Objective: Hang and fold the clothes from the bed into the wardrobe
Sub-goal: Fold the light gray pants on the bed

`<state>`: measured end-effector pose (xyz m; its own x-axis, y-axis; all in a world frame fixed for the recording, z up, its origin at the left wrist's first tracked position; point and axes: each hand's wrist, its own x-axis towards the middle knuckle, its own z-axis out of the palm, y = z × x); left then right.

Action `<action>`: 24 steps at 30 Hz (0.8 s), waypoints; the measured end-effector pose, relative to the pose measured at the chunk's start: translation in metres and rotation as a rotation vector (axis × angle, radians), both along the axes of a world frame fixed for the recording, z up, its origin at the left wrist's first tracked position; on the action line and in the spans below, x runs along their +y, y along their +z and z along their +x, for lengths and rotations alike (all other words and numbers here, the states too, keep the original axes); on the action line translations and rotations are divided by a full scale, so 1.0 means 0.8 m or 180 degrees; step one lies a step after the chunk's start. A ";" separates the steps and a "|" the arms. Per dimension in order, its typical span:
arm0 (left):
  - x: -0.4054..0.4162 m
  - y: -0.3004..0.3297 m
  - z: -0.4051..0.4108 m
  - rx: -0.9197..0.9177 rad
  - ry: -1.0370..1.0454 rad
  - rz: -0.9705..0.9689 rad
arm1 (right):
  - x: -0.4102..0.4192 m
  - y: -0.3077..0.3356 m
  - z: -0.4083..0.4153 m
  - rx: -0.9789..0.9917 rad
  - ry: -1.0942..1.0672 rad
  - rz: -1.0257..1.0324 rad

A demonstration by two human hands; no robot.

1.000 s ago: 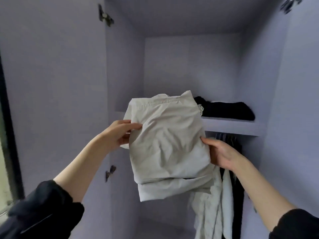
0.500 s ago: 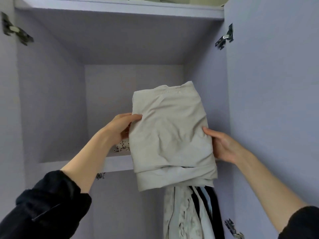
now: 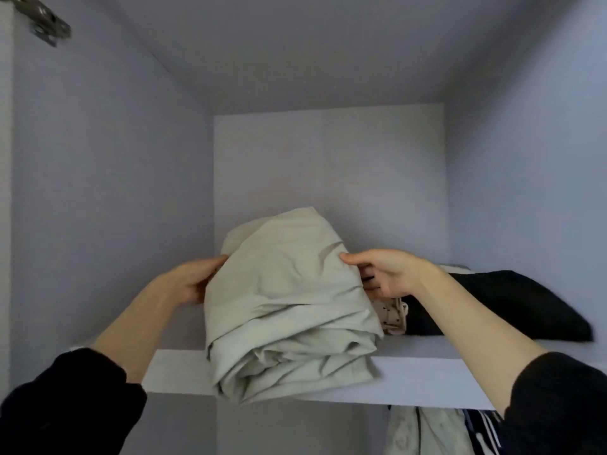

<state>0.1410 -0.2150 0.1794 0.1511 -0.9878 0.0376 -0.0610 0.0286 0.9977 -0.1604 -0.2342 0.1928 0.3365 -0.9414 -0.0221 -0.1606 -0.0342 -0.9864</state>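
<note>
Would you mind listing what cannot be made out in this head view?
- Left hand fingers: hidden behind the folded beige garment.
- Spotted cloth: mostly covered by the garment and the right hand.
- Hanging clothes: cut off by the shelf and the frame's bottom edge.
- Hinge: blurred, at the top-left corner.

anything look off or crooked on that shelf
Yes: the folded beige garment sits askew on the shelf, its front edge hanging over the lip, the folds loose and bulging. Both hands grip its sides. A speckled cloth is squeezed between it and the black clothes.
</note>
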 end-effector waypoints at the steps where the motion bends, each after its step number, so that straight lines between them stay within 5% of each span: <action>1: -0.001 -0.001 0.010 -0.0090 0.0094 0.0045 | -0.008 0.001 0.010 0.0070 0.0078 -0.0001; 8: -0.008 -0.017 0.076 -0.1453 0.1043 0.0059 | -0.026 -0.008 0.065 0.0533 0.0331 -0.0702; 14: 0.000 -0.001 0.094 -0.1988 0.0608 0.0249 | 0.010 -0.021 0.109 0.1752 0.0898 -0.2349; 18: 0.019 0.011 0.075 -0.2687 0.0121 0.0112 | 0.022 -0.024 0.147 0.3073 0.1389 -0.2461; 24: 0.053 0.001 0.068 -0.3817 -0.0150 -0.0144 | 0.002 -0.030 0.215 0.3476 0.1705 -0.1985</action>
<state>0.1954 -0.1729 0.1803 -0.0402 -0.9856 0.1644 -0.9483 0.0895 0.3044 0.0116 -0.2327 0.1692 0.7447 -0.6540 -0.1328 -0.6672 -0.7263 -0.1652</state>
